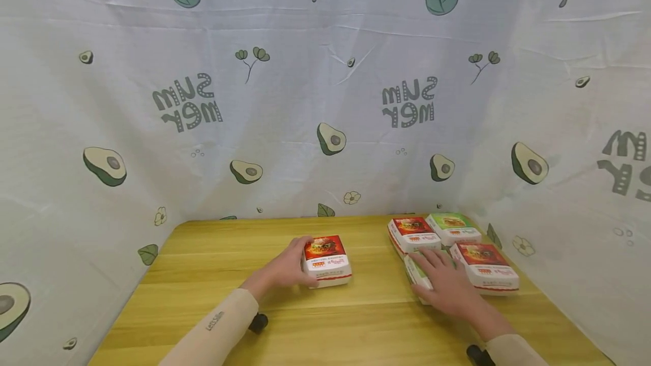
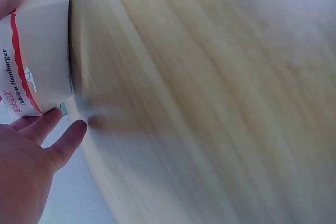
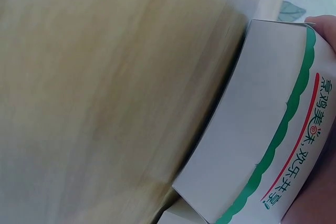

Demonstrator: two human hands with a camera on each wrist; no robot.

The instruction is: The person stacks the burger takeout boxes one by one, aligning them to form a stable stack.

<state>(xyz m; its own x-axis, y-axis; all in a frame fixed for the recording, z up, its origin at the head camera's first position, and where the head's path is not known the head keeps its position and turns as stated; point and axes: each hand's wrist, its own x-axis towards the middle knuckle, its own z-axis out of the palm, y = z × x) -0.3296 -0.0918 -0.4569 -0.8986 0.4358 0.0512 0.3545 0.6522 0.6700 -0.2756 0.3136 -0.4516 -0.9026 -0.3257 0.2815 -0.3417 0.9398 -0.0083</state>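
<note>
A red-topped hamburger box sits on the wooden table, left of the group of boxes. My left hand grips it from its left side, thumb on the near face and fingers at the far side. In the left wrist view the white wall of this hamburger box shows between thumb and fingers. On the right, my right hand spans a green-trimmed hamburger box, covering most of its top. The right wrist view shows that box's green-edged side on the table.
Beyond my right hand stand a red-topped box and a green-topped box. Another red-topped box is at the right. A printed cloth hangs behind and beside the wooden table.
</note>
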